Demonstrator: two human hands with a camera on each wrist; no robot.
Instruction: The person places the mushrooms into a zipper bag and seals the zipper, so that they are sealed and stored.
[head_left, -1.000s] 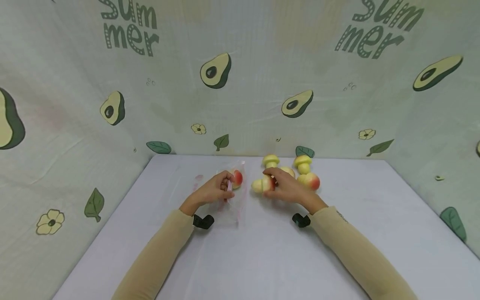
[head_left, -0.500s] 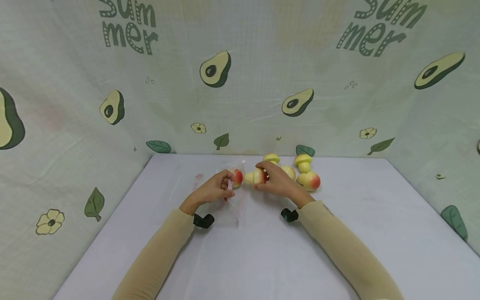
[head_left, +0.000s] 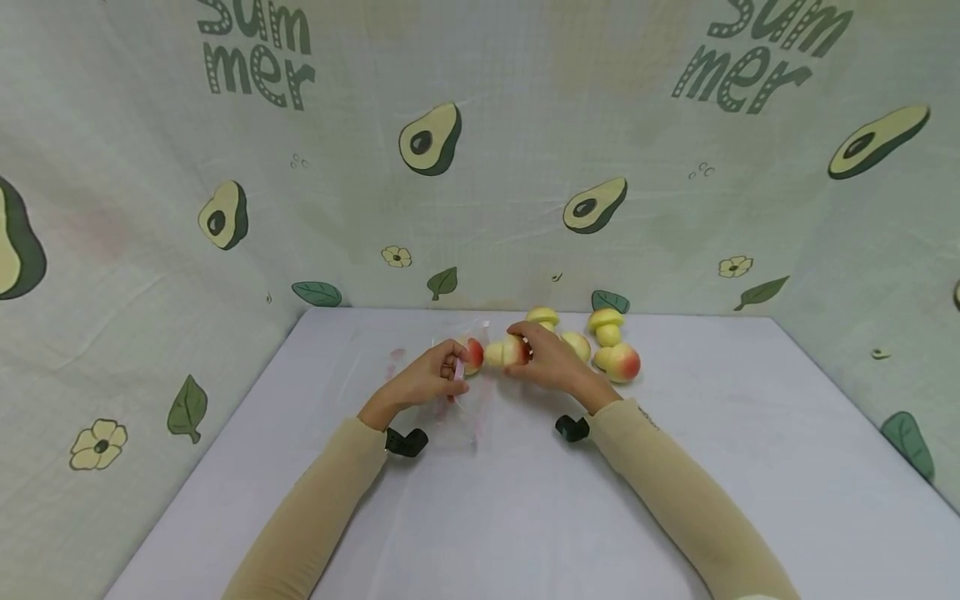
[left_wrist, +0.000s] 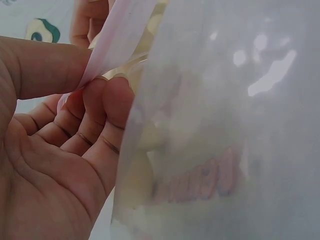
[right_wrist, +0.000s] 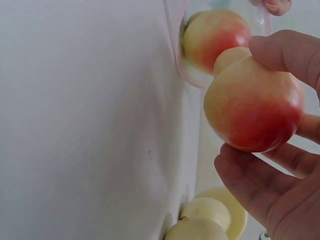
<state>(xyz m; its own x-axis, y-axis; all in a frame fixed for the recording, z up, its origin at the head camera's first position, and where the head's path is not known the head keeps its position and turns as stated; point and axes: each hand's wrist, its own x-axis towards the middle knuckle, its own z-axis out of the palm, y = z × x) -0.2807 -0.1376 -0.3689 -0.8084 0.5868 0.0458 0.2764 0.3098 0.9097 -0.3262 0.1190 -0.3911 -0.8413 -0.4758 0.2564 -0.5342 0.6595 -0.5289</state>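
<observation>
My left hand (head_left: 420, 382) pinches the pink-edged mouth of a clear plastic zip bag (left_wrist: 210, 115) between thumb and fingers. Inside the bag, close to its opening, lies a mushroom (right_wrist: 212, 37) with a red and yellow cap. My right hand (head_left: 551, 362) grips another mushroom (right_wrist: 255, 110) by its rounded red-and-cream cap. Its pale stem points left at the bag mouth and overlaps the bagged mushroom in the right wrist view. Printed lettering shows through the bag in the left wrist view.
Behind and right of my right hand are more mushrooms: a yellow one (head_left: 542, 315), another yellow one (head_left: 606, 327), a pale one (head_left: 577, 344) and a red-capped one (head_left: 620, 362). A white table (head_left: 675, 483) lies below, with a printed cloth (head_left: 510, 108) behind.
My right hand has carried its mushroom left and slightly farther back, up to the bag mouth. The left hand and the bag have stayed in place.
</observation>
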